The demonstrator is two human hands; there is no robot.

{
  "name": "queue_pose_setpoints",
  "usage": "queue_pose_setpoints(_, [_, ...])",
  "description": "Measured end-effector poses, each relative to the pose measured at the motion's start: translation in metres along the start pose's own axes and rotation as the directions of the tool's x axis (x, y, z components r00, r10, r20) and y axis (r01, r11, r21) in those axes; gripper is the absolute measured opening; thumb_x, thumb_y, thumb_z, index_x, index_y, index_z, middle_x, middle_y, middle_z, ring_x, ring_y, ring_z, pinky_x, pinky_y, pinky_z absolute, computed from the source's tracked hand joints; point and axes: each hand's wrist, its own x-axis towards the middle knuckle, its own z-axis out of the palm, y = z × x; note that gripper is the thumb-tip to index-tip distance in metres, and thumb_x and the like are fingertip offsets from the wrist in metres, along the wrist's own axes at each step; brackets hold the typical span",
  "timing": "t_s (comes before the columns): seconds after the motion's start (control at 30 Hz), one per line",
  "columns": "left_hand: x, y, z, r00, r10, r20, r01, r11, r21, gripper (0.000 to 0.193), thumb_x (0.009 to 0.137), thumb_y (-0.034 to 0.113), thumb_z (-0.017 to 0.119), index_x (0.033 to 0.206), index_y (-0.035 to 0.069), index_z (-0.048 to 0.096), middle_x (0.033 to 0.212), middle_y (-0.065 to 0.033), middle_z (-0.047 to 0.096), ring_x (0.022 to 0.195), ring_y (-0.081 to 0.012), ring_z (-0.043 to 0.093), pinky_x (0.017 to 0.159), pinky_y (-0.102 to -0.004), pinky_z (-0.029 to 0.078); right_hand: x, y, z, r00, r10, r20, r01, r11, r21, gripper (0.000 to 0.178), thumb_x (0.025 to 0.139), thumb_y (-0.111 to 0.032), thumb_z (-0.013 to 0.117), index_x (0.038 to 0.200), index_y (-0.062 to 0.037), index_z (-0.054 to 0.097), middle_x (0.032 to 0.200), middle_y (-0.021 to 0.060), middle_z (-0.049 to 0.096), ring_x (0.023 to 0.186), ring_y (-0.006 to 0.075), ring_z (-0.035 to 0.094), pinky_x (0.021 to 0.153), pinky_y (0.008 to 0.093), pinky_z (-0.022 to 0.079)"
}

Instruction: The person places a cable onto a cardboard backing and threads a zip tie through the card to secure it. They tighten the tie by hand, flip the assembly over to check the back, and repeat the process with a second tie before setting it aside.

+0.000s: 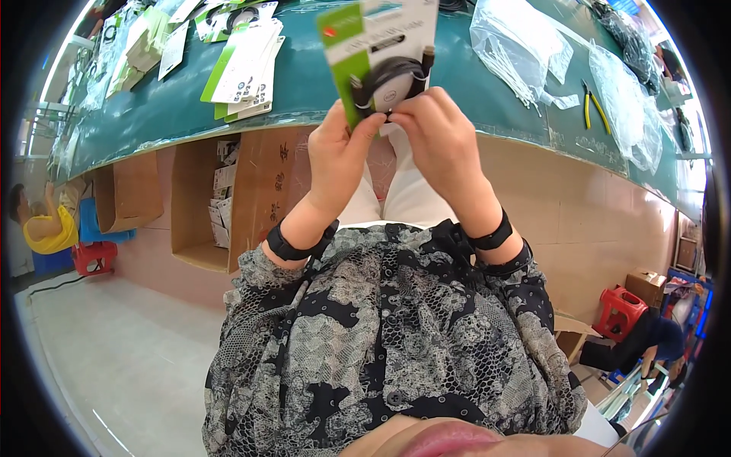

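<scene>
Held up over the table's near edge is a green and white backing card (346, 46) with a coiled black cable (392, 72) on its front. A round pale disc sits in the coil, and a plug stands at each side of it. My left hand (335, 156) is closed on the card's lower left edge, thumb in front. My right hand (443, 137) is closed in a pinch at the bottom of the coil, its fingertips close to my left thumb. Something tiny and dark shows between these fingertips, too small to name.
On the green table (304, 84) lie a stack of printed cards (247, 68), a plastic bag with white ties (510, 46) and yellow-handled pliers (595, 107). Below the table stands a cardboard box (202, 206) holding packages. Red stools (620, 311) and other people are at both sides.
</scene>
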Motion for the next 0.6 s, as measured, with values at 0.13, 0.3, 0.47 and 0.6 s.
queue_pose_setpoints(0.13, [0.001, 0.015, 0.002, 0.986, -0.135, 0.099, 0.167, 0.843, -0.51, 0.026, 0.092, 0.006, 0.057, 0.117, 0.0, 0.054, 0.108, -0.0067, 0.064, 0.093, -0.0124, 0.062, 0.081, -0.0264, 0.051, -0.012, 0.03, -0.017, 0.841, 0.536, -0.079, -0.412, 0.727, 0.549, 0.008, 0.085, 0.0, 0.062, 0.093, -0.0004, 0.059, 0.09, 0.0035, 0.063, 0.076, 0.0142, 0.06, 0.068, 0.028, 0.049])
queue_pose_setpoints(0.3, [-0.005, 0.021, 0.002, 0.958, -0.185, 0.221, 0.282, 0.76, -0.585, 0.03, 0.093, 0.005, 0.055, 0.122, 0.0, 0.05, 0.114, -0.0077, 0.061, 0.101, -0.0151, 0.06, 0.088, -0.0294, 0.051, -0.029, 0.048, 0.007, 0.939, 0.255, 0.229, -0.342, 0.653, 0.675, 0.022, 0.084, -0.002, 0.063, 0.106, -0.0007, 0.06, 0.098, 0.0016, 0.065, 0.089, 0.0067, 0.057, 0.078, 0.0256, 0.048])
queue_pose_setpoints(0.47, [-0.008, 0.02, 0.002, 0.944, -0.216, 0.25, 0.324, 0.753, -0.573, 0.03, 0.093, 0.006, 0.056, 0.122, 0.0, 0.05, 0.114, -0.0081, 0.061, 0.102, -0.0146, 0.059, 0.087, -0.0291, 0.051, -0.041, 0.054, 0.013, 0.914, 0.287, 0.288, -0.391, 0.431, 0.813, 0.034, 0.081, -0.002, 0.066, 0.114, 0.0, 0.059, 0.103, 0.0023, 0.065, 0.095, 0.0087, 0.057, 0.084, 0.0266, 0.047])
queue_pose_setpoints(0.6, [-0.008, 0.02, 0.003, 0.941, -0.229, 0.248, 0.332, 0.761, -0.558, 0.03, 0.093, 0.005, 0.056, 0.122, 0.0, 0.05, 0.115, -0.0083, 0.061, 0.102, -0.0149, 0.059, 0.087, -0.0292, 0.051, -0.04, 0.049, 0.011, 0.946, 0.246, 0.212, -0.32, 0.593, 0.739, 0.037, 0.079, -0.001, 0.067, 0.115, 0.0008, 0.058, 0.11, 0.0066, 0.062, 0.101, 0.0145, 0.057, 0.086, 0.0291, 0.047])
